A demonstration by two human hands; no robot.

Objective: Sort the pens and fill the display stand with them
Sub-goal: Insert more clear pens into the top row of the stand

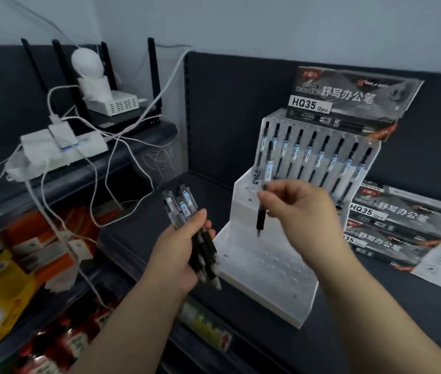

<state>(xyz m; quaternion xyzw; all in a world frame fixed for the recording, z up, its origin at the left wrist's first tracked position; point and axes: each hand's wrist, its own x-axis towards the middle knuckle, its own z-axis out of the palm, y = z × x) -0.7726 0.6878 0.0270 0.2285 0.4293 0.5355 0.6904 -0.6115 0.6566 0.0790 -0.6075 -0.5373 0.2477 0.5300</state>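
Clear acrylic display stand [265, 268], stepped and drilled with round holes, on a dark shelf [375, 319]; top tier lined with slim black-and-clear pens [321, 155], upright. Grip of left hand [178, 255] clamped round a bundle of pens [184, 209]; grip of right hand [297, 203] pinched on one pen [261, 218], tip down, above the lower tier.

A black router [133, 122] with 4 antennas, a white power strip [84, 148] — orange and yellow packets [38, 233] below.
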